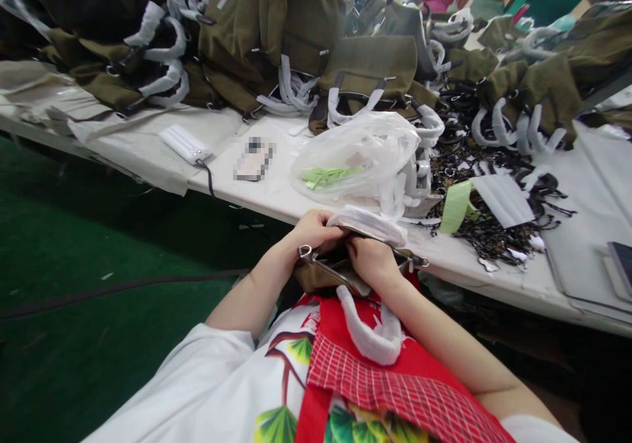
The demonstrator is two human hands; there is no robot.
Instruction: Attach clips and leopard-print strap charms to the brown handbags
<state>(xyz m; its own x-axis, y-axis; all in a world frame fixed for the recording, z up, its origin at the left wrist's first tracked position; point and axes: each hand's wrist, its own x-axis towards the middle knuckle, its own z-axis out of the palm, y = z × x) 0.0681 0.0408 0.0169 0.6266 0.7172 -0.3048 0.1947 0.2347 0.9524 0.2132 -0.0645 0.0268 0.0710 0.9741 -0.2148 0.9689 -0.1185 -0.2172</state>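
Left hand [318, 231] pinching olive canvas zip-top bag [316, 277], right hand [374, 260] inside, grip hidden, cannot tell, white table [224, 183] edge just beyond

The handbag [316, 276] is situated between the person's apron [336, 324] and the near edge of the table [276, 194]. On the table, left to right: corded device [184, 143], flat item [253, 160], plastic bag [360, 150] (paper strips [326, 178] lie inside), heap of cords [498, 237]. Behind these, further bags [309, 18] form a row.
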